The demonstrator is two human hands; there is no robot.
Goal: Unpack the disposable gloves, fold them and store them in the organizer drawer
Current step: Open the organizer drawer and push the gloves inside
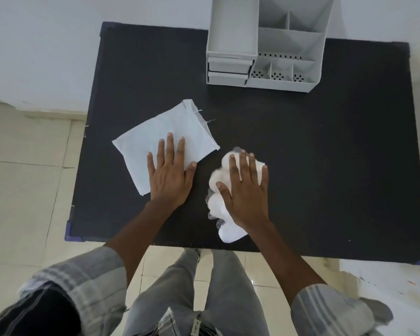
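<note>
One white pouch (165, 139), one crumpled bundle of gloves (220, 175) and one grey organizer (264, 52) lay on one black table (325, 154). How many gloves made up the bundle could not be told, since they were bunched together in thin clear plastic.

The person's left hand (169, 177) lay flat with its fingers spread and straight, pressing on the near right part of the pouch; the rest of the pouch stretched away from that hand to its left and beyond its fingertips, with the open, frayed end farthest from it. The right hand (246, 190) was also flat and spread, its palm and straight fingers pressing down on the bundle of gloves. The bundle showed past the fingertips, beside the thumb and under the wrist, where a smooth white lobe stuck out toward the person. Pouch and bundle sat just beside each other, between the two thumbs, with a narrow strip of table showing between them.

The organizer stood well beyond the right hand's fingertips, at the far edge of the table. Two drawers (228, 71) were stacked on its left side, and three small perforated compartments (277, 73) ran along its front to their right.
</note>
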